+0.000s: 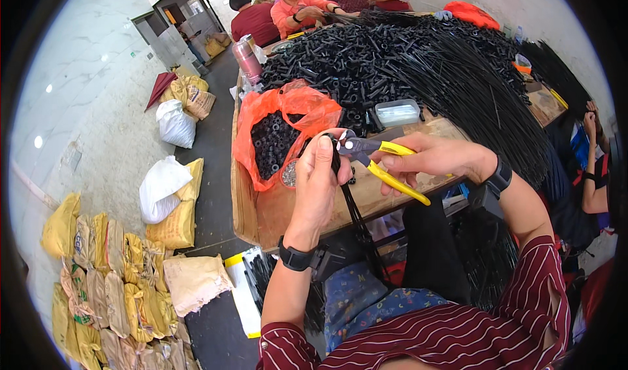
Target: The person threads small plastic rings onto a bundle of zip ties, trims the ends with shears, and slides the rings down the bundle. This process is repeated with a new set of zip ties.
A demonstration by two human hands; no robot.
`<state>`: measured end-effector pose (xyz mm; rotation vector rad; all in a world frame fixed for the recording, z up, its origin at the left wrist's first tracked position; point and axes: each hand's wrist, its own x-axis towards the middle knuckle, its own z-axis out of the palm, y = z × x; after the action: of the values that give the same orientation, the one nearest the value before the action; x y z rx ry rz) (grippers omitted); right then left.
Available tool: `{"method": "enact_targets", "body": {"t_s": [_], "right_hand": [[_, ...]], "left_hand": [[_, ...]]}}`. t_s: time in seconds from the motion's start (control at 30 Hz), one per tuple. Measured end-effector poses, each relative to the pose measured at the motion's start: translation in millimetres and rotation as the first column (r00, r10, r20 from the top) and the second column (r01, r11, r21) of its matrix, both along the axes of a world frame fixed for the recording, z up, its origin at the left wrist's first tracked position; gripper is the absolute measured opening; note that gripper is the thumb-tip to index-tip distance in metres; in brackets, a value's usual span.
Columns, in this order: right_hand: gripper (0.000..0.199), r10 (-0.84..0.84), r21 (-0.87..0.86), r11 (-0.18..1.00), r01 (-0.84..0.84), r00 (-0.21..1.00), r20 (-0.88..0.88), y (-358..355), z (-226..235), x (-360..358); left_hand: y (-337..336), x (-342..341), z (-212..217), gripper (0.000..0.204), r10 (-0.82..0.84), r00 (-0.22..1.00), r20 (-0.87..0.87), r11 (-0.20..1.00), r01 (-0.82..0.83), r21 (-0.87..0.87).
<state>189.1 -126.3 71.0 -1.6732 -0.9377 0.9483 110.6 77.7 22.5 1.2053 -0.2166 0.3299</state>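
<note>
My left hand [315, 177] is closed around the upper end of some thin black strips [356, 216], which hang down over the table's near edge toward my lap. In my right hand [441, 159] is a pair of pliers [400, 183] with yellow handles, and the handles stand apart. The dark jaws meet the black piece at my left fingertips; whether they grip it cannot be made out. Just left of my left hand lies an orange-red plastic bag [245, 153] holding black rings [271, 141], with a small round tub [290, 174] of tiny bits beside it.
Black tubular parts [340, 62] are heaped across the wooden table [288, 223], with long black rods [481, 95] at right. A clear plastic box [398, 113] and a pink thermos [246, 62] stand there. Sacks [134, 272] line the left wall. Co-workers [301, 10] sit around.
</note>
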Motion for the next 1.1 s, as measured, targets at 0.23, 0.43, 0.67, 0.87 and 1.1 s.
{"method": "enact_targets", "body": {"t_s": [0.23,0.43,0.67,0.87,1.1], "right_hand": [[0.043,0.074,-0.16,0.984,-0.074,0.997,-0.005,-6,27,8],[0.045,0.086,-0.217,0.974,-0.069,0.994,0.069,-7,37,9],[0.045,0.105,-0.203,0.976,-0.082,0.989,0.108,-9,38,11],[0.041,0.111,-0.229,0.969,-0.092,0.991,0.071,-12,38,11],[0.041,0.096,-0.168,0.982,-0.083,0.993,0.07,-12,33,5]], "left_hand": [[-1,-1,2,0.038,-0.016,1.0,-0.004,0.998,0.016,0.056],[-1,1,3,0.038,0.001,1.0,-0.008,0.994,0.0,0.109],[-2,0,3,0.04,0.014,1.0,-0.014,0.989,-0.012,0.145],[-3,0,4,0.039,0.003,1.0,-0.013,0.989,-0.001,0.148],[-1,1,3,0.038,0.0,1.0,-0.018,0.987,0.002,0.16]]}}
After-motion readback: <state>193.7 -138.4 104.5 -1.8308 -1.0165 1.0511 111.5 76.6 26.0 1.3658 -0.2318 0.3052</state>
